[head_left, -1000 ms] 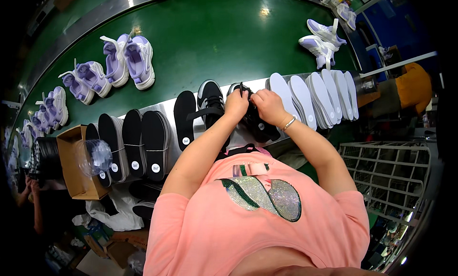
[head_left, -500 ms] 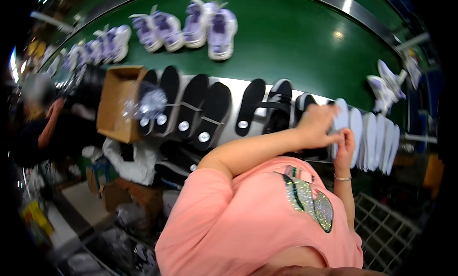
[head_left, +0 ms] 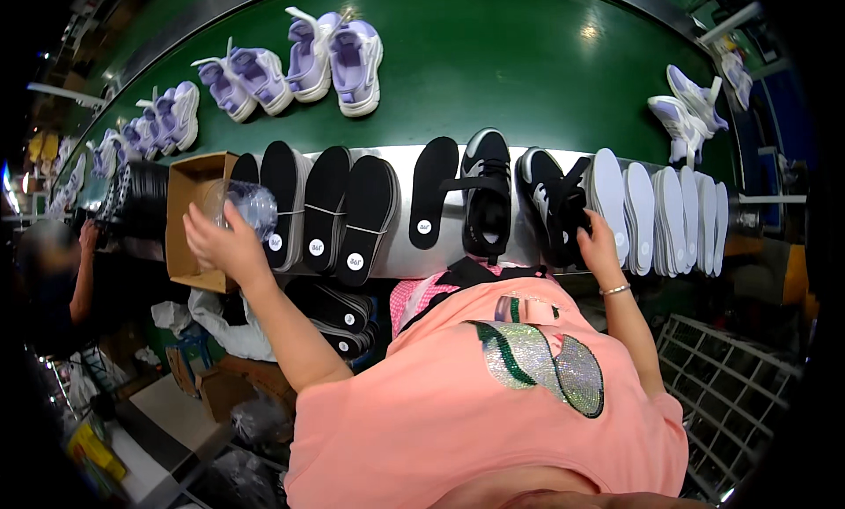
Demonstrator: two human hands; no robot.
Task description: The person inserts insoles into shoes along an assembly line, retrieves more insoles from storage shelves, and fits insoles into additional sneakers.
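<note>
The fingers (head_left: pixel 195 236) of the left hand (head_left: pixel 233 252) are spreading wide before the cardboard box (head_left: pixel 182 201) at the near left edge of the green counter (head_left: pixel 493 51), beside clear plastic (head_left: pixel 253 205); I cannot tell whether they are touching either. Half a second ago both hands were together by the right-hand shoe, so one hand alone now seems to be tending it. Toward the counter's far left corner, four nearer lavender shoes (head_left: pixel 356 65) are standing, with others overlapping beyond counting. Along the near edge, four stacks of black insoles (head_left: pixel 327 192) are lying, then one loose black insole (head_left: pixel 434 179), its side meeting a strap (head_left: pixel 462 183). Two black shoes (head_left: pixel 487 210) are following; the right hand (head_left: pixel 600 245) is curling its fingers narrowly at the second one's side, their grip unclear. Six white insole tops (head_left: pixel 669 214) are showing next, and two more lavender shoes (head_left: pixel 678 122) are sitting near the far right corner.
</note>
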